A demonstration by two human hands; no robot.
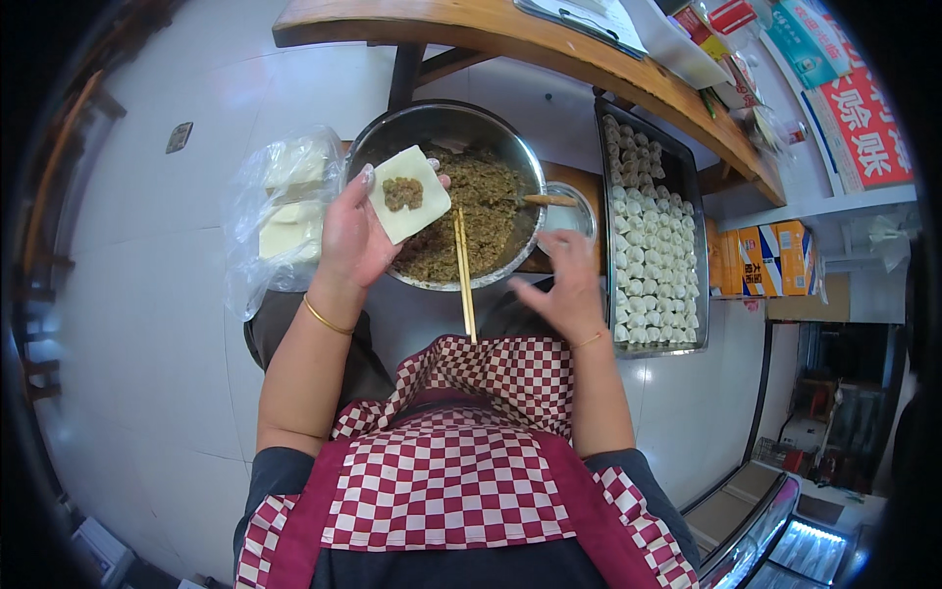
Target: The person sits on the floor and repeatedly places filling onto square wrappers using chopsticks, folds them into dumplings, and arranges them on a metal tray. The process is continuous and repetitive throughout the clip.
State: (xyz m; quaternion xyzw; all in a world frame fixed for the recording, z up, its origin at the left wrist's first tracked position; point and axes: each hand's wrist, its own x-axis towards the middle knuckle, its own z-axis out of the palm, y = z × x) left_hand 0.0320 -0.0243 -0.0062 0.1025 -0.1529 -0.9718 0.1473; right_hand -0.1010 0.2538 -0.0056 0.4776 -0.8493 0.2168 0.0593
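Note:
On the palm of my left hand (358,234) lies a square dough wrapper (430,200) with a dab of minced filling (402,194) near its middle. Behind it is a large steel bowl (531,158) of brown-green minced filling (482,184). A pair of chopsticks (465,276) stands in this filling, its free ends pointing toward me. A tool's wooden handle (550,199) rests over the right rim. Slightly blurred, my right hand (563,283) hovers by the bowl's lower right, fingers apart and holding nothing. Near it is a small round bowl (578,221) of pale contents.
Stacked wrappers (291,232) lie in a clear plastic bag (246,221) to the left. At right, a metal tray (703,294) holds rows of folded dumplings (655,265). A wooden table (471,29) spans the far side, bearing a clipboard (589,26). Orange cartons (776,258) sit further right.

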